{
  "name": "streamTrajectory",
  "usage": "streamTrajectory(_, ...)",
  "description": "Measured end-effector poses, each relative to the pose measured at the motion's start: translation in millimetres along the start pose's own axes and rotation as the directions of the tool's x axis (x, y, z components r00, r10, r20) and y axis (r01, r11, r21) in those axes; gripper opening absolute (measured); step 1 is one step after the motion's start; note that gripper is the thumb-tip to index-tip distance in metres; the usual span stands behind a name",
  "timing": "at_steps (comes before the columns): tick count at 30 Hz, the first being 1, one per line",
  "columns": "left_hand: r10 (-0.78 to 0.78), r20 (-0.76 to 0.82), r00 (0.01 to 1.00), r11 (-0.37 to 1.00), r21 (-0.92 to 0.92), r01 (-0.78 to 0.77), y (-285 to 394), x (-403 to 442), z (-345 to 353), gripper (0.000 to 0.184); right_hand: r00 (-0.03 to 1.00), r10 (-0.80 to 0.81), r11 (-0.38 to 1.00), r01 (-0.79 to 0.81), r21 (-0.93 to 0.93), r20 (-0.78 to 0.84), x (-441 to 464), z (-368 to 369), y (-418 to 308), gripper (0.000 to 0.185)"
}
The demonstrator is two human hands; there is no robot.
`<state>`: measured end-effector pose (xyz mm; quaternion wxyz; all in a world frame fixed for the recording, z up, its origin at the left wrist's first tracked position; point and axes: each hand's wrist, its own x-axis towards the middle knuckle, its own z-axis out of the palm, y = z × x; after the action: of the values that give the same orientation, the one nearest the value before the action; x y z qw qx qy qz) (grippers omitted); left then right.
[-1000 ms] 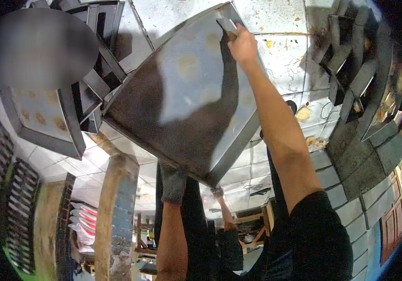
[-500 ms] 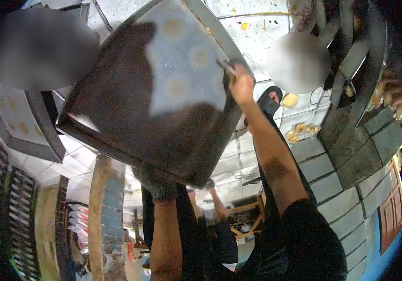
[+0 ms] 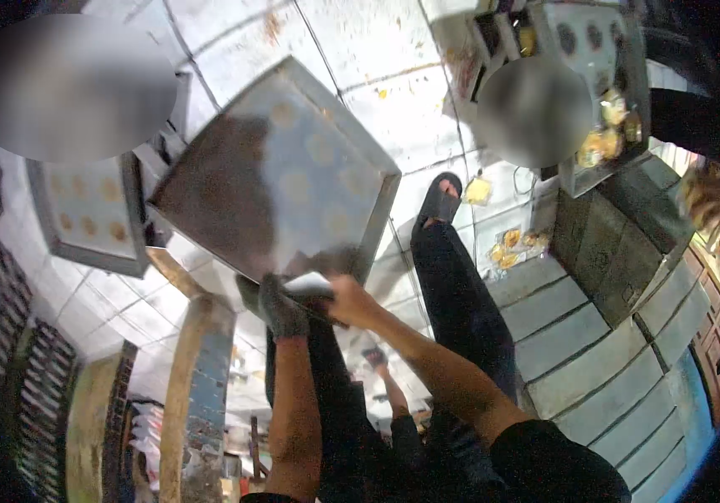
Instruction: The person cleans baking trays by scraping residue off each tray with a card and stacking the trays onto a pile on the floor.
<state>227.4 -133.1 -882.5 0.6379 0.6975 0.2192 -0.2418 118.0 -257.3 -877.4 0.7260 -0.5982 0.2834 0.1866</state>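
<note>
A large metal tray (image 3: 293, 168) with pale round marks on its surface is held tilted in front of me. My left hand (image 3: 283, 308), in a dark grey glove, grips its near edge. Bare and closed, my right hand (image 3: 348, 300) holds a flat metal scraper (image 3: 308, 283) at the tray's near edge, close beside the gloved hand. The scraper's handle is hidden in my fingers.
Another tray with brown round marks (image 3: 90, 220) lies at the left. At the upper right, a tray (image 3: 568, 178) holds yellow pieces. More yellow pieces (image 3: 511, 248) lie on the tiled floor (image 3: 393, 109). Another person's hand (image 3: 374, 359) shows at the lower middle.
My right hand has moved with the scraper from the tray's right side down to its near edge, beside my gloved hand. The view has shifted, showing the tray smaller and the right-hand tray more fully.
</note>
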Motion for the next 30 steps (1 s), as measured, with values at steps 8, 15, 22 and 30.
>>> streamTrajectory(8,0.393,0.080,0.916,0.877,0.265,-0.400,326,-149,-23,0.057,0.889,-0.163,0.978,0.088,-0.191,-0.427,-182,-47,-254,0.030)
streamTrajectory(15,0.720,0.095,0.687,0.624,0.344,-0.702,583,-376,-13,0.057,0.735,-0.413,0.900,0.420,-0.118,-0.538,-282,-41,-436,0.025)
streamTrajectory(22,0.919,0.145,0.367,0.234,0.550,-0.802,592,-514,5,0.059,0.552,-0.582,0.631,0.770,0.097,-0.597,-322,-50,-566,0.024)
streamTrajectory(30,0.948,0.199,0.247,0.064,0.644,-0.762,577,-518,-26,0.067,0.355,-0.703,0.499,0.864,-0.071,-0.617,-276,-3,-575,0.029)
